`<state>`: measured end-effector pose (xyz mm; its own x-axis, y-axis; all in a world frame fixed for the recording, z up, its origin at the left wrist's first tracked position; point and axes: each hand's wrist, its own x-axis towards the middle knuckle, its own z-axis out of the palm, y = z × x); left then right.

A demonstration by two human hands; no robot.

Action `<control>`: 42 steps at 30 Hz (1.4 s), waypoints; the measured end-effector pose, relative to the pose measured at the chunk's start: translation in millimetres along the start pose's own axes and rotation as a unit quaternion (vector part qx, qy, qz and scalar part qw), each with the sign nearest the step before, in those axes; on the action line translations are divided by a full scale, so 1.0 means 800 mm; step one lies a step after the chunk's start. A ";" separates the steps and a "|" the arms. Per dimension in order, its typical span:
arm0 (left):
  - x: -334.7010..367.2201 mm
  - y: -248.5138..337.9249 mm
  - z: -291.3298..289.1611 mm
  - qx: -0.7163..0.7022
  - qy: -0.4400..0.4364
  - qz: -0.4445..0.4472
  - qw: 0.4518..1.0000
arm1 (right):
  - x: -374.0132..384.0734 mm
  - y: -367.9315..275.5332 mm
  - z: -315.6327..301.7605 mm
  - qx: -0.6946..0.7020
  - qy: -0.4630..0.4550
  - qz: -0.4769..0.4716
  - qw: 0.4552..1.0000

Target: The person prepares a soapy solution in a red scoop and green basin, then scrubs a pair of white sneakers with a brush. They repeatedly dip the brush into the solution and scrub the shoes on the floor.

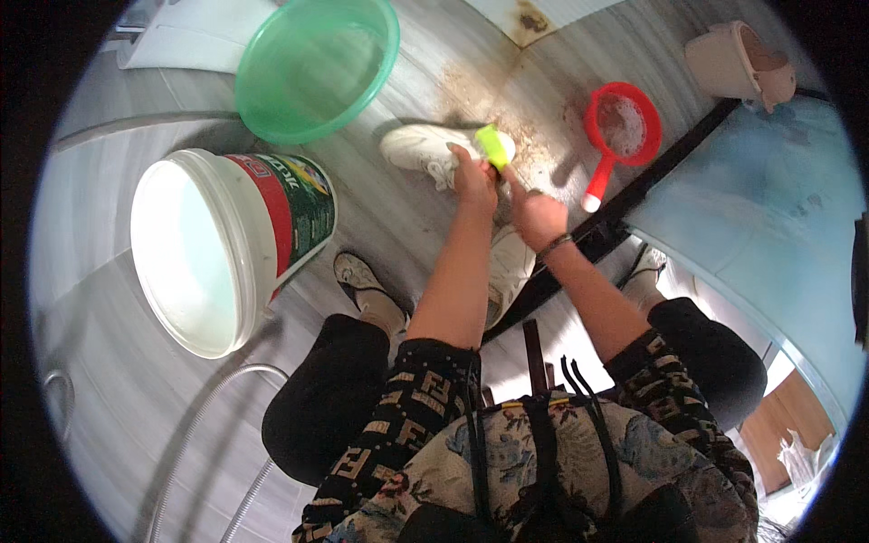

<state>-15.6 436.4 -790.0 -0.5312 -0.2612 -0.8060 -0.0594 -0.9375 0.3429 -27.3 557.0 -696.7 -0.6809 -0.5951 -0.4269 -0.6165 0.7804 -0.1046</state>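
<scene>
A white lace-up sneaker lies on its side on the wet floor in front of me. My left hand is closed at its near edge, the thumb against the laces. Across the toe sits a lime-green scrubbing brush. My right hand is curled, its index finger stretched along the near end of the brush; its grip is partly hidden. The left fingertips also come close to that end. A second white shoe rests below my hands, partly covered by my forearms.
A green basin stands at the far left, near a tipped white bucket. A red ladle with suds lies to the right, a beige container beyond. A black door track crosses the floor; a hose curves at lower left.
</scene>
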 end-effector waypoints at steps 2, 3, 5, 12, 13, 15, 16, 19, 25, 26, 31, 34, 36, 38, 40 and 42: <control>-0.009 -0.015 0.024 -0.025 0.056 -0.007 0.998 | 0.003 0.024 0.024 0.025 -0.034 0.039 0.998; -0.015 -0.016 0.037 -0.003 0.110 -0.012 0.994 | 0.005 0.047 0.028 0.010 -0.048 0.078 0.996; 0.010 -0.012 0.004 -0.008 0.074 0.002 0.997 | 0.009 0.073 0.032 0.026 -0.039 0.106 0.993; -0.022 0.002 0.024 -0.038 0.059 -0.028 0.997 | 0.000 0.046 0.014 0.061 -0.004 0.066 0.996; -0.023 0.007 0.030 -0.025 0.075 -0.018 0.997 | 0.003 0.057 0.015 0.035 -0.008 0.092 0.995; -0.034 0.027 0.024 -0.041 0.049 -0.005 0.998 | -0.001 0.045 0.007 0.036 0.038 0.069 0.996; -0.039 0.040 0.021 -0.051 0.038 0.005 0.998 | -0.004 0.030 -0.002 0.048 0.068 0.042 0.996; -0.041 0.042 0.038 -0.041 0.037 -0.012 0.998 | 0.006 0.035 0.009 0.080 0.113 0.034 0.990; -0.080 0.084 0.058 -0.140 -0.104 0.055 0.983 | 0.018 0.137 0.022 0.080 0.255 0.169 0.949; -0.086 0.096 0.047 -0.121 -0.105 0.094 0.983 | 0.017 0.128 -0.015 0.144 0.259 0.200 0.934; -0.104 0.107 0.060 -0.009 -0.151 0.182 0.972 | 0.061 0.237 -0.015 0.137 0.057 0.314 0.938; -0.105 0.092 0.089 0.025 -0.171 0.163 0.971 | 0.085 0.333 0.034 0.105 -0.045 0.259 0.959; -0.110 0.104 0.086 0.024 -0.140 0.156 0.977 | 0.090 0.316 0.022 0.101 -0.057 0.161 0.980; -0.110 0.114 0.075 0.001 -0.081 0.147 0.986 | 0.071 0.243 0.008 0.219 0.127 0.198 0.947; -0.102 0.115 0.074 -0.037 -0.028 0.138 0.989 | 0.044 0.174 -0.014 0.351 0.232 0.101 0.902; -0.088 0.103 0.075 -0.059 0.023 0.125 0.990 | 0.016 0.107 -0.044 0.352 0.137 0.120 0.918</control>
<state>-34.0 391.2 -675.9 -0.4776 -0.4969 -0.7246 0.1705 -0.8614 0.4784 -102.5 609.6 -679.5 -0.8976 -0.3396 -0.2811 -0.0924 0.7683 -0.6333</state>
